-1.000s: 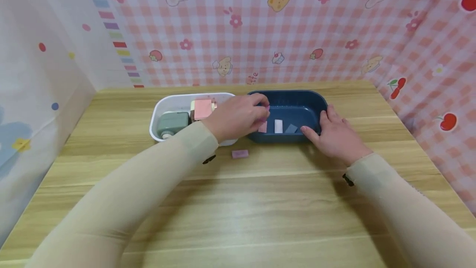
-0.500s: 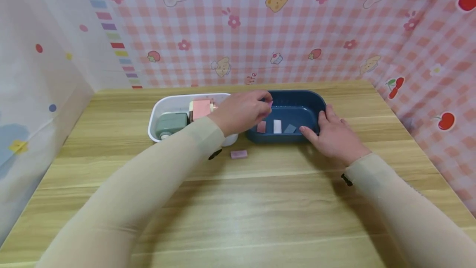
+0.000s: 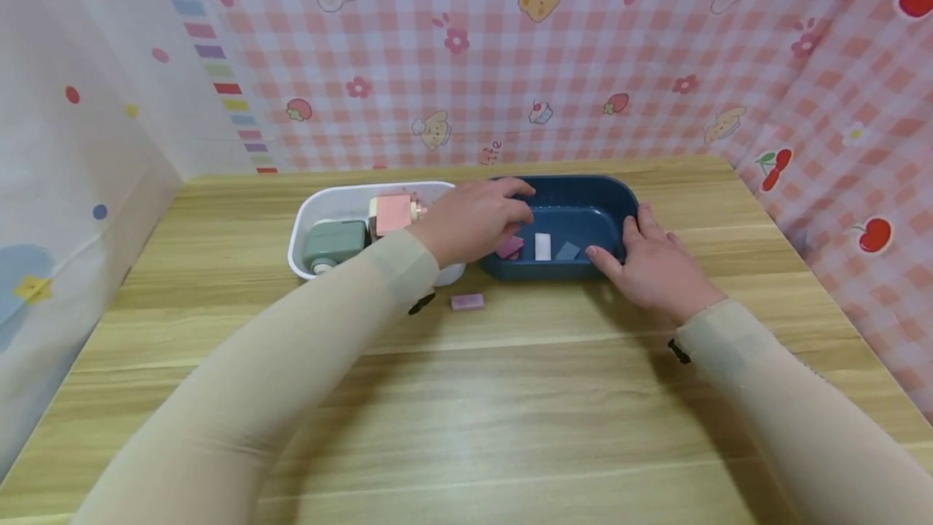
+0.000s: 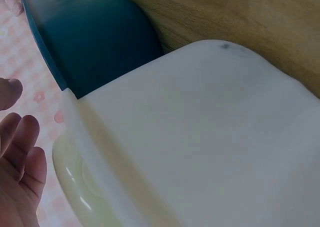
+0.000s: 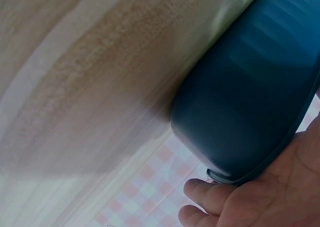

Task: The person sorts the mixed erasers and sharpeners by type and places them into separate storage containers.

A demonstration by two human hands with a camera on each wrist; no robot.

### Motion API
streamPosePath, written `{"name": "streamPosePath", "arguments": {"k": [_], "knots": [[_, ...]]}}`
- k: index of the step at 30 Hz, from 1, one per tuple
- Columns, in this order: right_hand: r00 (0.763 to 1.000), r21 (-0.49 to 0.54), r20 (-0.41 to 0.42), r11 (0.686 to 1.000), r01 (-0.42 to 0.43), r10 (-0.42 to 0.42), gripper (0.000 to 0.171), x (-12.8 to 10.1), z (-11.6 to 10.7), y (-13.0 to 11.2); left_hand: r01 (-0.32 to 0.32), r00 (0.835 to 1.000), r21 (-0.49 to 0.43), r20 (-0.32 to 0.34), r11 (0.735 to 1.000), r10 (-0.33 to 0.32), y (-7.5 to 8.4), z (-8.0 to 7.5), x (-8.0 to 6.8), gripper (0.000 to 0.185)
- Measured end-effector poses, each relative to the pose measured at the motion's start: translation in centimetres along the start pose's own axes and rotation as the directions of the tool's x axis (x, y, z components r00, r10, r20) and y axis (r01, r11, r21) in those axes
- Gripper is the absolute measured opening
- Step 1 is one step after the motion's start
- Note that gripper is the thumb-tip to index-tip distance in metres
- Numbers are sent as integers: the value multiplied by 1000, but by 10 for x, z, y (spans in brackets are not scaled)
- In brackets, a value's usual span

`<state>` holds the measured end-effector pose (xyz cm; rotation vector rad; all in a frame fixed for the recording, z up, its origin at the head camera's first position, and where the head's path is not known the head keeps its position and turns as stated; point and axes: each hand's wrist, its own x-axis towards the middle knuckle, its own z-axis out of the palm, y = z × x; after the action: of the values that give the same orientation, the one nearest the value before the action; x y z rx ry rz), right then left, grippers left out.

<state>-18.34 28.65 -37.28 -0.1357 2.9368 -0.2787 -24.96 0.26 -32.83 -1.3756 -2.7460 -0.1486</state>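
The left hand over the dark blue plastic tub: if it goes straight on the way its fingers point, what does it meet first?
Probably the far wall of the dark blue plastic tub. The left hand points right and away over the tub's inside; how high it is cannot be judged.

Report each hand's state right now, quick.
Left hand: open, fingers relaxed over the blue tub, holding nothing.
Right hand: open, fingers resting against the blue tub's right end.
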Motion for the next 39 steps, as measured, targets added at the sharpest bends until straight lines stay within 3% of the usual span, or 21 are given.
{"name": "streamPosePath", "arguments": {"k": [11, 22, 25, 30, 39], "knots": [[1000, -1, 0, 1000, 5, -5, 121, 0, 0, 0, -33, 999, -23, -9, 999, 33, 2, -5, -12, 30], [1000, 1, 20, 1000, -4, 4, 116, -1, -2, -2, -149, 988, -16, -31, 989, 149, 13, -8, -37, 29], [1000, -6, 27, 1000, -5, 5, 117, -1, -2, -2, -157, 987, -14, 10, 987, 158, 18, -10, -48, 32], [1000, -12, 26, 1000, 0, 0, 116, -1, -3, -2, -119, 985, -11, 121, 993, 119, 22, -9, -66, 40], [1000, -21, 25, 1000, -2, 2, 117, 1, 0, -2, -83, 974, 12, 213, 996, 79, 22, 12, -94, 37]]}}
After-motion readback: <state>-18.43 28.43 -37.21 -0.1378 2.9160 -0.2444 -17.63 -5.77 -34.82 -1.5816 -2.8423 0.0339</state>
